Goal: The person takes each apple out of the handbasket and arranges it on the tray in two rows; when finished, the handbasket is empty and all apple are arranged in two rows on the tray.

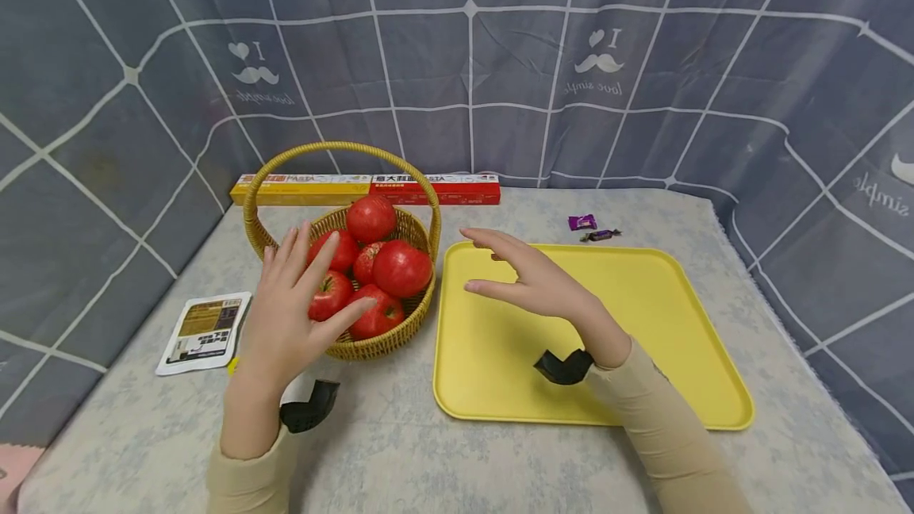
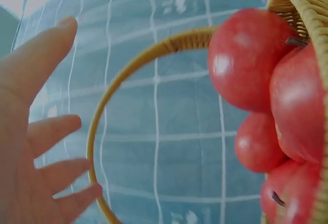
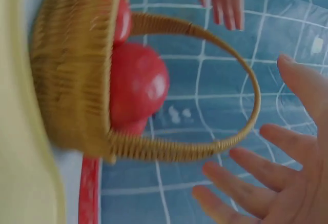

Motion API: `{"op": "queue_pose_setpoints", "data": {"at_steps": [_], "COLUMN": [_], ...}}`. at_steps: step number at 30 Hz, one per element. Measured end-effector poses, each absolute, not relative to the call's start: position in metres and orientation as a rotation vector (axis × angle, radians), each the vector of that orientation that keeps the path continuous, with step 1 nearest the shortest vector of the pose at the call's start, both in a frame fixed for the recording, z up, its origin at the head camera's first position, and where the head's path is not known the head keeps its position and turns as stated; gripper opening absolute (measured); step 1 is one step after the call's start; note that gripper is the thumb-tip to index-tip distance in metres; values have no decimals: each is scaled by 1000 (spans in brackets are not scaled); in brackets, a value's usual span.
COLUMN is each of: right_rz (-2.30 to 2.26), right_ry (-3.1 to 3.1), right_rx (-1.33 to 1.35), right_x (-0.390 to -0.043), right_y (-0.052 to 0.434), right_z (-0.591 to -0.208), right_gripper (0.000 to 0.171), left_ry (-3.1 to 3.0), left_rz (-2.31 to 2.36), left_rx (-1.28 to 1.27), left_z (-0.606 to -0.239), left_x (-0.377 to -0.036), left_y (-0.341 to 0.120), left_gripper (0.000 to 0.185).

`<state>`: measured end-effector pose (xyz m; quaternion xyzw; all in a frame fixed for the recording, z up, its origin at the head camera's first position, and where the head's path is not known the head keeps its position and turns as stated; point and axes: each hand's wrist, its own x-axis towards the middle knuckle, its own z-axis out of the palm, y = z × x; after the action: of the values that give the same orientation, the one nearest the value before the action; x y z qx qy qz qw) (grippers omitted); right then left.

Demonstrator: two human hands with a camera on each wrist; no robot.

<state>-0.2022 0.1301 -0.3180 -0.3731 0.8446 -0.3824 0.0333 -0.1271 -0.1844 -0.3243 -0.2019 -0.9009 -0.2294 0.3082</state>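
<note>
A woven wicker basket (image 1: 371,349) with a tall arched handle (image 1: 336,146) stands left of centre, filled with several red apples (image 1: 402,269). My left hand (image 1: 286,316), fingers spread, hovers in front of the basket's left side and overlaps some apples in the head view. In the left wrist view the same hand (image 2: 36,147) holds nothing. Over the left part of a yellow tray (image 1: 500,387) my right hand (image 1: 535,276) hangs with straight fingers pointing toward the basket. Seen from the right wrist, this hand (image 3: 271,178) is likewise empty, near the basket's handle (image 3: 246,70).
Behind the basket lie a yellow pasta box (image 1: 307,190) and a red one (image 1: 435,190), end to end. Two wrapped candies, one purple (image 1: 581,222) and one dark (image 1: 601,235), rest beyond the tray. A white flat packet (image 1: 203,331) lies at left. A grey checked curtain (image 1: 514,62) surrounds the table.
</note>
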Motion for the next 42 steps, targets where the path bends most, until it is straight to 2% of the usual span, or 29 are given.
{"op": "queue_pose_setpoints", "data": {"at_steps": [10, 20, 32, 42], "right_rz": [-1583, -1569, -1456, -1437], "right_ry": [2464, 2561, 2694, 2773], "right_rx": [-1144, -925, -834, -882], "right_x": [-215, -221, -222, -224], "right_y": [71, 36, 22, 18], "right_z": [-325, -351, -367, -376], "right_gripper": [61, 66, 74, 80], "left_ry": [-2273, -2463, -2626, -2660], "left_rz": [-1057, -1048, -1038, -1088], "left_rx": [-290, -6, 40, 60], "left_z": [-365, -389, -392, -395], "left_x": [-111, -109, -112, -114], "left_y": [-205, -210, -217, -220], "left_gripper": [78, 73, 79, 82]}}
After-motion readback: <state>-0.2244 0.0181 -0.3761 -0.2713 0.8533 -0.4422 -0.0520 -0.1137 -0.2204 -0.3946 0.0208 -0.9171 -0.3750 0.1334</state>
